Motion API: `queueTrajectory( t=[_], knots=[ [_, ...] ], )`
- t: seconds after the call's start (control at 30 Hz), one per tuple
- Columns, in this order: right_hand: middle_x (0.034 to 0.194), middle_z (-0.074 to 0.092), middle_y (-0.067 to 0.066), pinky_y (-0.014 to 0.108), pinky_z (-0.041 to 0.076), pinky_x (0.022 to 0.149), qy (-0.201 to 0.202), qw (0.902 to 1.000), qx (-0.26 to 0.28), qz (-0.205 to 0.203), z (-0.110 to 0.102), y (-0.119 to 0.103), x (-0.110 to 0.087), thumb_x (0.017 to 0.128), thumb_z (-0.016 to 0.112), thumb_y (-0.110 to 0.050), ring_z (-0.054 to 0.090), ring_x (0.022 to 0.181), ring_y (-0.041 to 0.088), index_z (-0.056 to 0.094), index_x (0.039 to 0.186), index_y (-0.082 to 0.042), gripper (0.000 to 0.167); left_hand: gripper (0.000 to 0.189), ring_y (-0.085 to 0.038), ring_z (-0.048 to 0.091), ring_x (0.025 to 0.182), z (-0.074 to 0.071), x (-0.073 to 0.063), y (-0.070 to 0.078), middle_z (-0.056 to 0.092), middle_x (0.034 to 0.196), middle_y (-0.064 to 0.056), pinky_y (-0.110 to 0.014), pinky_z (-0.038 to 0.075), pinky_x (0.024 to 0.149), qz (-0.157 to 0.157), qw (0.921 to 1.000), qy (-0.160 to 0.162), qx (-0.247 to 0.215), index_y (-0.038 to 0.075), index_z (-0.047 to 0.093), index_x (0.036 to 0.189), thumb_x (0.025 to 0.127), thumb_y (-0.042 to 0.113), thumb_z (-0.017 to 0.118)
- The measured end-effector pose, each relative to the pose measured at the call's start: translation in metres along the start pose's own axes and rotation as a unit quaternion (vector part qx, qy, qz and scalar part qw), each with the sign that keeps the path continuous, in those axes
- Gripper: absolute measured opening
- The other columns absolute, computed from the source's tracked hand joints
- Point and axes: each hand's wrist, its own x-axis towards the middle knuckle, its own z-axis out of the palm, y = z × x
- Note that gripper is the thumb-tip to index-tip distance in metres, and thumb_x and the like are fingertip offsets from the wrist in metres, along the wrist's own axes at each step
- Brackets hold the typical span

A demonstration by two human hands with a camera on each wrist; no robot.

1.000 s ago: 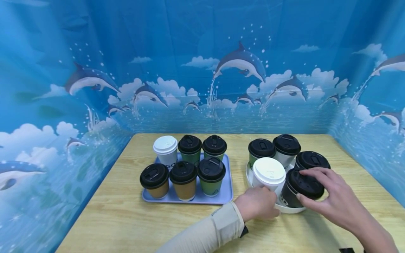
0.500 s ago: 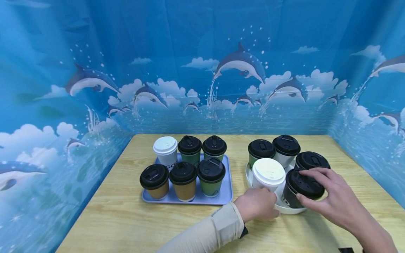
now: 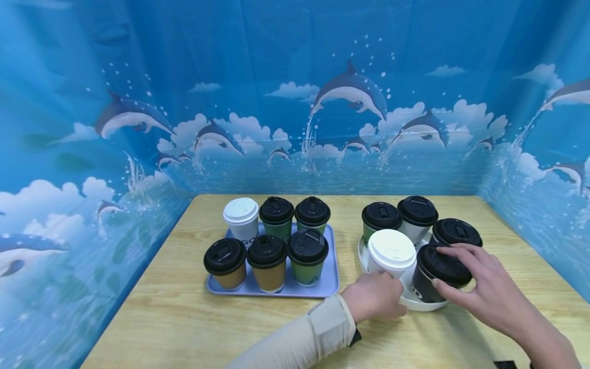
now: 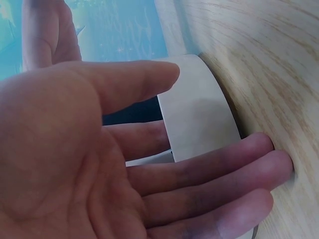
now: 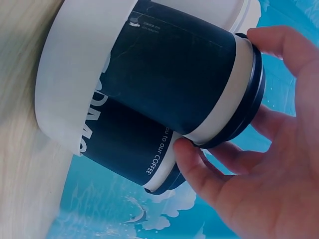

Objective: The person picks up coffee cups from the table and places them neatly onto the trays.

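Observation:
My left hand [image 3: 375,297] holds the near rim of a round white dish [image 3: 426,307]. In the left wrist view the thumb lies on the outside of the dish wall [image 4: 202,107] and the index finger reaches over its edge. My right hand [image 3: 486,287] grips a black paper cup [image 3: 425,284] around its black lid, fingers spread along the lid's edge. That cup [image 5: 174,64] stands inside the dish, its base hidden by the wall. Behind it is a second black cup [image 5: 127,142]. A white-lidded cup [image 3: 392,251] is beside my left hand, in the dish.
At the dish's back are a green cup [image 3: 381,218] and a white cup with a black lid [image 3: 417,212]. Left of the dish, a lilac tray [image 3: 334,266] bears several lidded cups in two rows. A dolphin-print backdrop [image 3: 295,102] encloses the wooden table [image 3: 184,328].
The black cup in my right hand has shifted slightly and stands a little more upright. The black cup behind it has moved slightly back and right. My left hand has stayed in place.

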Motion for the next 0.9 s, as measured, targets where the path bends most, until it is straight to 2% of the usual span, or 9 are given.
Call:
queueTrajectory(
  t=[0.1, 0.23, 0.43, 0.5, 0.6, 0.7, 0.8, 0.9],
  knots=[
    [0.142, 0.047, 0.03, 0.07, 0.032, 0.09, -0.006, 1.0, 0.006, -0.001, 0.001, 0.002, -0.002, 0.083, 0.085, -0.035, 0.041, 0.12, 0.058, 0.06, 0.137, -0.007, 0.065, 0.026, -0.007, 0.06, 0.083, 0.0, -0.001, -0.001, 0.067, 0.098, 0.01, -0.03, 0.051, 0.064, 0.008, 0.9999, 0.004, 0.007, 0.025, 0.071, 0.09, 0.095, 0.05, 0.069],
    [0.146, 0.045, 0.03, 0.068, 0.03, 0.089, -0.004, 0.9998, 0.018, -0.003, 0.003, 0.003, -0.005, 0.083, 0.086, -0.033, 0.038, 0.119, 0.058, 0.059, 0.14, -0.009, 0.068, 0.027, -0.007, 0.056, 0.075, 0.001, -0.003, -0.003, 0.062, 0.086, 0.01, -0.028, 0.049, 0.06, 0.024, 0.9997, -0.005, 0.008, 0.024, 0.067, 0.086, 0.095, 0.049, 0.07],
    [0.15, 0.04, 0.031, 0.072, 0.024, 0.09, 0.013, 0.9988, 0.048, -0.004, 0.0, 0.003, -0.006, 0.081, 0.087, -0.031, 0.034, 0.125, 0.061, 0.055, 0.145, -0.009, 0.076, 0.028, -0.004, 0.058, 0.078, -0.002, -0.017, -0.003, 0.064, 0.094, 0.014, -0.027, 0.051, 0.066, 0.041, 0.999, -0.015, 0.009, 0.027, 0.07, 0.105, 0.096, 0.054, 0.068],
    [0.149, 0.041, 0.032, 0.073, 0.022, 0.09, 0.025, 0.9982, 0.054, -0.006, -0.003, 0.002, -0.003, 0.082, 0.086, -0.029, 0.033, 0.126, 0.062, 0.055, 0.144, -0.006, 0.072, 0.03, -0.003, 0.058, 0.075, -0.008, -0.026, -0.004, 0.064, 0.09, 0.014, -0.027, 0.051, 0.064, 0.051, 0.9985, -0.015, 0.012, 0.027, 0.07, 0.103, 0.097, 0.056, 0.065],
    [0.147, 0.046, 0.03, 0.069, 0.026, 0.087, 0.04, 0.9978, 0.052, -0.006, -0.011, -0.002, 0.004, 0.089, 0.081, -0.026, 0.036, 0.125, 0.06, 0.061, 0.137, -0.004, 0.057, 0.029, -0.004, 0.057, 0.068, -0.025, -0.043, -0.007, 0.061, 0.08, 0.012, -0.028, 0.05, 0.06, 0.072, 0.9971, -0.013, 0.02, 0.026, 0.069, 0.096, 0.101, 0.053, 0.06],
    [0.142, 0.052, 0.028, 0.07, 0.03, 0.087, 0.055, 0.9972, 0.049, -0.016, -0.019, -0.007, 0.014, 0.094, 0.076, -0.023, 0.04, 0.124, 0.058, 0.067, 0.126, -0.005, 0.039, 0.032, -0.007, 0.054, 0.061, -0.05, -0.063, -0.017, 0.056, 0.072, 0.009, -0.028, 0.048, 0.056, 0.095, 0.995, -0.001, 0.03, 0.023, 0.064, 0.086, 0.106, 0.044, 0.053],
    [0.136, 0.058, 0.026, 0.073, 0.031, 0.092, 0.064, 0.9956, 0.049, -0.049, -0.025, -0.015, 0.027, 0.097, 0.072, -0.02, 0.045, 0.124, 0.054, 0.07, 0.119, -0.006, 0.026, 0.035, -0.008, 0.049, 0.056, -0.078, -0.081, -0.033, 0.051, 0.066, 0.007, -0.026, 0.044, 0.052, 0.11, 0.9927, 0.027, 0.042, 0.02, 0.058, 0.077, 0.109, 0.031, 0.049],
    [0.132, 0.06, 0.024, 0.072, 0.033, 0.094, 0.06, 0.9939, 0.045, -0.081, -0.03, -0.025, 0.043, 0.099, 0.069, -0.017, 0.049, 0.123, 0.05, 0.07, 0.117, -0.006, 0.021, 0.034, -0.009, 0.044, 0.054, -0.105, -0.091, -0.051, 0.046, 0.064, 0.004, -0.024, 0.041, 0.049, 0.102, 0.9908, 0.063, 0.063, 0.018, 0.056, 0.076, 0.108, 0.019, 0.048]
  ],
)
